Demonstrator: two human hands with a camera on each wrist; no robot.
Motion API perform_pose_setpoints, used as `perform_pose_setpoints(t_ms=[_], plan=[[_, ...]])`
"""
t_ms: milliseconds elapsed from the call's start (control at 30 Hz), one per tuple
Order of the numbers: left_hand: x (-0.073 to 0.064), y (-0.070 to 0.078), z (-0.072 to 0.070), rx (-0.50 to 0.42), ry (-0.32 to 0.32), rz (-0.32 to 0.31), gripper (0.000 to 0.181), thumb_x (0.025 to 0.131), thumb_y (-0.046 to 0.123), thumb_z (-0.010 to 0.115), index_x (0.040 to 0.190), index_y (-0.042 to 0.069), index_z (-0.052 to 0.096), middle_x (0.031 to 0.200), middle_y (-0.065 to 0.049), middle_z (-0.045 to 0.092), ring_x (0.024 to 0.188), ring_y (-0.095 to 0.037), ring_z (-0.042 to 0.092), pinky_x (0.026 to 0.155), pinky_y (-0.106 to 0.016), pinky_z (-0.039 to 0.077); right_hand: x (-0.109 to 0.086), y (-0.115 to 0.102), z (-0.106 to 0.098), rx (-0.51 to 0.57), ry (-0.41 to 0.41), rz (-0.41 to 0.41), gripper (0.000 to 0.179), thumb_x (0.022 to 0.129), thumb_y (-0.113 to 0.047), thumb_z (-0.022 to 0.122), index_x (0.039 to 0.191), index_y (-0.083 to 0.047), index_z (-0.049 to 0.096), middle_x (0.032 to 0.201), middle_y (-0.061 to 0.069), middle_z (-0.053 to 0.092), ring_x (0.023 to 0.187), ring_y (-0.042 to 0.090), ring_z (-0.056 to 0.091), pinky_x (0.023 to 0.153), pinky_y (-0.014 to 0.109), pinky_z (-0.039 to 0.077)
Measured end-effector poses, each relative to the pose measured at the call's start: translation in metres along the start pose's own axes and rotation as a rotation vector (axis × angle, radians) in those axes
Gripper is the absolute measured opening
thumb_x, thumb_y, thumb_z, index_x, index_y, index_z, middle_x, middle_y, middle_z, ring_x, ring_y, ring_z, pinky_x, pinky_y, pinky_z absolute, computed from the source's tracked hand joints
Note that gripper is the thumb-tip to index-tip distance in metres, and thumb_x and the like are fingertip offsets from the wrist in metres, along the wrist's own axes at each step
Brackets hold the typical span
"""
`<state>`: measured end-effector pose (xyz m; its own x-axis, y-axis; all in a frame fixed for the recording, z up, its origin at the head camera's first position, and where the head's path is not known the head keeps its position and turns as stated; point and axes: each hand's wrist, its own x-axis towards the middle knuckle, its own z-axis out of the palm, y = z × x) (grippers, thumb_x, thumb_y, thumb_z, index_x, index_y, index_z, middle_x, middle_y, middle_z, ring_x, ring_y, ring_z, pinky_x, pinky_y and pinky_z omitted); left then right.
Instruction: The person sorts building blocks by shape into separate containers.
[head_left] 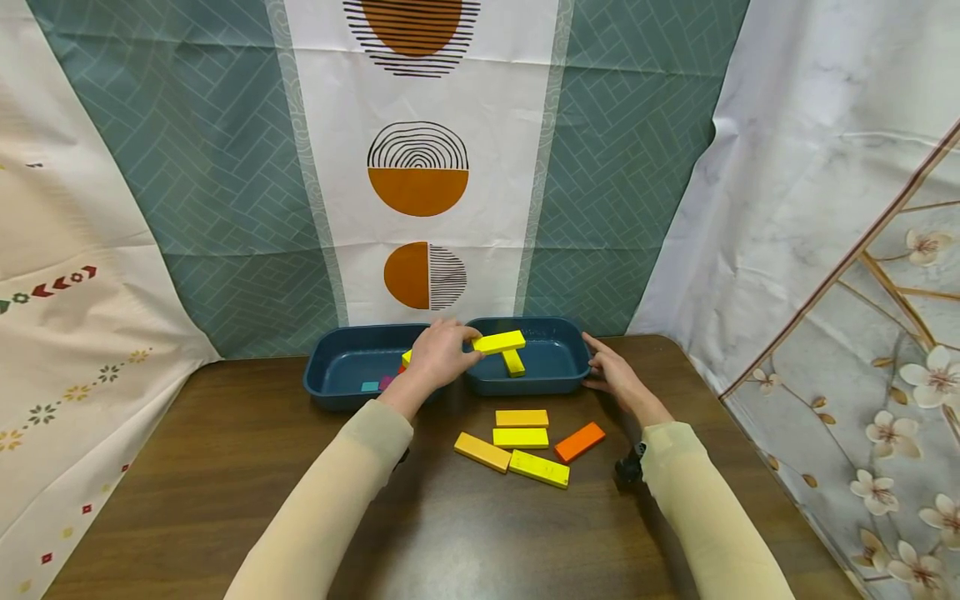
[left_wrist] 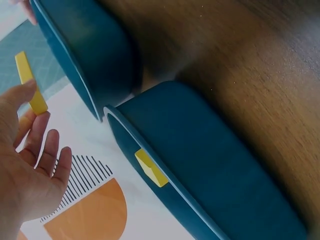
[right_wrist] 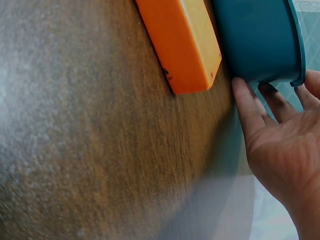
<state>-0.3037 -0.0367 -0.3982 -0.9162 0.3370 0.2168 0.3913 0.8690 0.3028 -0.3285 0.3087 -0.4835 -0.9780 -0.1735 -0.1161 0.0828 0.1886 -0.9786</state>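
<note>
My left hand (head_left: 441, 352) pinches a yellow block (head_left: 500, 342) at one end between thumb and fingers, holding it above the right blue tray (head_left: 528, 387). Inside that tray lies another yellow block (head_left: 513, 363). In the left wrist view, the held block (left_wrist: 37, 102) points away from the thumb, while the other fingers spread loosely. My right hand (head_left: 617, 377) touches the right end of the same tray; in the right wrist view its extended fingertips (right_wrist: 239, 82) meet the tray wall (right_wrist: 260, 45) low down, with the thumb near the rim.
A second blue tray (head_left: 330, 385) stands at the left, holding a teal block (head_left: 370, 387), a magenta one and a yellow one, partly behind my left hand. In front of the right tray, yellow blocks (head_left: 540, 469), amber blocks (head_left: 482, 452) and an orange block (head_left: 580, 442) lie on the wooden table (head_left: 225, 467).
</note>
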Motion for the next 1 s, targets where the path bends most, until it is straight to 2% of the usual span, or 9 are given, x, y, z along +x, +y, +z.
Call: perform_pose_setpoints(t_ms=[300, 367, 467, 633, 833, 1000], plan=[[0.0024, 0.0028, 0.0070, -0.010, -0.008, -0.019, 0.039, 0.094, 0.036, 0.076, 0.128, 0.019, 0.074, 0.113, -0.004, 0.064, 0.100, -0.021, 0.048, 0.083, -0.035, 0.047, -0.0020, -0.0017, 0.0000, 0.007, 0.005, -0.001, 0.068, 0.101, -0.006, 0.031, 0.166, -0.022, 0.018, 0.171, 0.009, 0.003, 0.142, 0.042, 0.029, 0.113, 0.061, 0.035], [0.0025, 0.0029, 0.0092, -0.005, -0.011, -0.018, 0.039, 0.095, 0.036, 0.074, 0.130, 0.019, 0.073, 0.117, -0.004, 0.065, 0.103, -0.022, 0.049, 0.085, -0.036, 0.047, -0.0020, -0.0018, 0.0004, 0.002, 0.003, -0.001, 0.068, 0.101, -0.006, 0.030, 0.166, -0.021, 0.017, 0.171, 0.010, 0.002, 0.143, 0.043, 0.029, 0.113, 0.061, 0.035], [0.0027, 0.0025, 0.0103, 0.008, -0.017, -0.008, 0.046, 0.096, 0.039, 0.072, 0.138, 0.021, 0.068, 0.131, -0.005, 0.063, 0.113, -0.025, 0.050, 0.096, -0.041, 0.047, -0.0014, -0.0011, 0.0000, 0.003, 0.001, -0.001, 0.069, 0.100, -0.005, 0.030, 0.166, -0.021, 0.017, 0.171, 0.011, 0.002, 0.141, 0.043, 0.030, 0.113, 0.061, 0.035], [0.0027, -0.0007, 0.0069, 0.016, -0.013, -0.003, 0.065, 0.095, 0.048, 0.071, 0.152, 0.024, 0.053, 0.150, -0.006, 0.052, 0.134, -0.031, 0.044, 0.112, -0.049, 0.039, -0.0002, -0.0007, -0.0004, 0.000, 0.008, -0.003, 0.069, 0.101, -0.007, 0.032, 0.166, -0.022, 0.018, 0.171, 0.009, 0.003, 0.133, 0.040, 0.034, 0.112, 0.060, 0.038], [0.0014, -0.0046, 0.0039, -0.017, -0.014, 0.014, 0.072, 0.094, 0.052, 0.070, 0.157, 0.025, 0.046, 0.156, -0.006, 0.046, 0.140, -0.033, 0.040, 0.115, -0.053, 0.035, -0.0001, 0.0003, -0.0004, -0.001, 0.006, -0.003, 0.069, 0.101, -0.006, 0.031, 0.166, -0.021, 0.017, 0.171, 0.011, 0.003, 0.139, 0.041, 0.033, 0.111, 0.059, 0.038], [0.0008, -0.0051, 0.0026, -0.027, -0.022, 0.027, 0.074, 0.093, 0.053, 0.070, 0.157, 0.027, 0.045, 0.156, -0.005, 0.045, 0.140, -0.031, 0.040, 0.115, -0.051, 0.035, -0.0001, 0.0013, -0.0001, -0.007, 0.007, -0.001, 0.069, 0.100, -0.007, 0.032, 0.166, -0.022, 0.018, 0.171, 0.010, 0.004, 0.140, 0.042, 0.031, 0.112, 0.060, 0.037]])
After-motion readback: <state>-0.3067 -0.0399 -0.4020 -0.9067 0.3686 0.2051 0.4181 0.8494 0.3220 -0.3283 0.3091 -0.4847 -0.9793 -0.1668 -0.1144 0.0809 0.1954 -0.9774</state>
